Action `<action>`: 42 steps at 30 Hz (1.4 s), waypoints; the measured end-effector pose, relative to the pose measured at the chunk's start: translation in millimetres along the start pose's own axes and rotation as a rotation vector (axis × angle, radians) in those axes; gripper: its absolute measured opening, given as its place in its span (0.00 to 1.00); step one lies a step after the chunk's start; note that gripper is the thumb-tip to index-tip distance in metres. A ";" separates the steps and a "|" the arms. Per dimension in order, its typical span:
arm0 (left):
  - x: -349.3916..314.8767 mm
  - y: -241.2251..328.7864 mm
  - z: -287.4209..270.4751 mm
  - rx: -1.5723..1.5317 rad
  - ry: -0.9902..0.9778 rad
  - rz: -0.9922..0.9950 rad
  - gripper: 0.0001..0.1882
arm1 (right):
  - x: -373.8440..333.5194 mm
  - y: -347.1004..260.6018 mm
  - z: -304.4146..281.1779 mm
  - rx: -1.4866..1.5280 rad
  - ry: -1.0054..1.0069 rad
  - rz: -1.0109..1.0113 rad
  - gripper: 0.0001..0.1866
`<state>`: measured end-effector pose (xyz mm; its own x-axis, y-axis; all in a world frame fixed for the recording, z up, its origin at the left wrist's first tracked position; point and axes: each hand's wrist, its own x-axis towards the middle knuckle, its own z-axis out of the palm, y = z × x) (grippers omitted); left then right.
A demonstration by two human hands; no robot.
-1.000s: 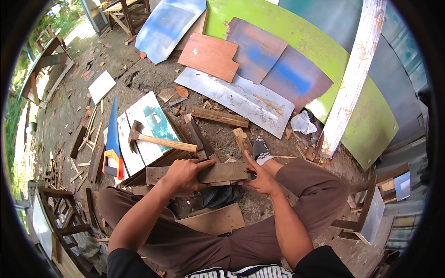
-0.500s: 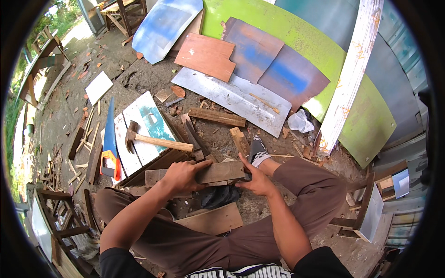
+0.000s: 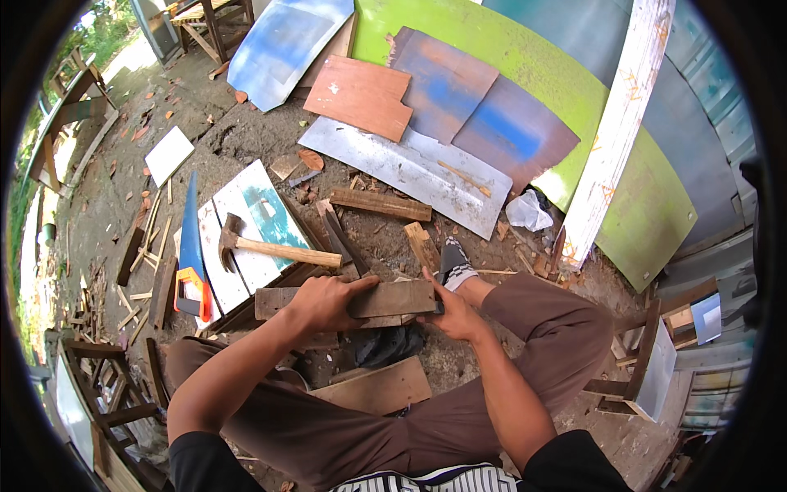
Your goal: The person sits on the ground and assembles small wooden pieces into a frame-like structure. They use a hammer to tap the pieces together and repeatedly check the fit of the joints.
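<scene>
Between my knees I hold a short, weathered wooden block point(image 3: 398, 299) roughly level. My left hand point(image 3: 326, 303) wraps over its left part, the forefinger stretched along the top edge. At the block's right end my right hand point(image 3: 453, 313) is closed, with the fingers partly hidden behind the wood. A thinner wood edge shows just under the block; whether the two are joined I cannot tell. Past my left hand lies a hammer point(image 3: 283, 252) on a white and teal painted board box point(image 3: 254, 197). Beside it rests a handsaw point(image 3: 191, 262) with an orange handle.
Wood offcuts point(image 3: 381, 204) and thin sticks litter the dirt floor. Painted sheets, including a green panel point(image 3: 656, 213), lie at the far side, with a long white plank point(image 3: 615, 139) across them. Small wooden frames point(image 3: 648, 369) stand at both sides. A board point(image 3: 377, 389) lies between my legs.
The wooden block stays in both hands, with only a slight shift in its position. My right hand's fingers have drawn in a little at its end. The view has moved slightly.
</scene>
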<state>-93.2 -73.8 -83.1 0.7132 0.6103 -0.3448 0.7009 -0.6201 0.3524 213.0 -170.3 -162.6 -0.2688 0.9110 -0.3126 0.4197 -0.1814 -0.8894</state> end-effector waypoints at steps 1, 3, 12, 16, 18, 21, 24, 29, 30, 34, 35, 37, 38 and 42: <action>2.0 -1.9 0.8 -0.005 0.015 0.014 0.47 | 1.0 -0.3 0.2 -0.012 0.009 0.012 0.60; 4.3 -4.5 2.4 -0.007 0.026 0.033 0.47 | 2.5 0.6 0.6 -0.026 0.020 -0.023 0.60; -10.6 2.9 -5.6 0.058 0.107 0.102 0.45 | 4.0 6.2 -0.5 -0.143 -0.005 0.005 0.51; -3.4 -4.3 -17.6 0.040 0.009 0.085 0.46 | 9.0 -8.7 0.3 -0.212 0.032 0.074 0.46; 0.0 -10.9 -19.4 -0.022 -0.040 0.052 0.46 | 10.7 -17.7 0.9 -0.225 0.026 0.155 0.47; -2.1 -14.7 -10.9 -0.130 -0.068 0.021 0.47 | 12.1 -27.2 0.5 -0.305 0.031 0.168 0.47; 2.1 -23.5 -2.9 -0.161 -0.064 0.039 0.49 | 11.0 -28.0 1.5 -0.288 0.030 0.161 0.48; 8.8 -24.5 1.0 -0.114 -0.061 0.067 0.50 | 7.3 -17.9 4.2 -0.231 0.045 0.151 0.49; 7.0 -23.5 -0.8 -0.105 -0.065 0.059 0.50 | 7.3 -16.1 4.7 -0.244 0.038 0.161 0.50; 4.4 -13.9 -8.8 -0.022 -0.059 0.023 0.49 | 9.4 -11.9 2.7 -0.298 0.021 0.150 0.49; 3.5 -12.0 -9.3 -0.010 -0.071 -0.002 0.49 | 10.4 -11.3 0.8 -0.262 0.005 0.122 0.50; 1.4 -9.1 -7.7 -0.029 -0.031 -0.010 0.48 | 11.9 -11.3 -3.1 -0.182 -0.048 0.092 0.51; -0.8 -7.6 -5.8 -0.040 -0.025 -0.020 0.48 | 12.5 -12.0 -5.6 -0.170 -0.044 0.037 0.52; -8.9 -1.6 0.5 -0.082 0.059 -0.061 0.46 | 12.5 -19.0 -14.2 -0.049 -0.100 -0.048 0.50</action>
<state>-100.8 -78.5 -81.0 0.6663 0.6751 -0.3167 0.7388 -0.5402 0.4029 214.0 -150.2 -144.8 -0.3742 0.8762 -0.3037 0.4455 -0.1174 -0.8875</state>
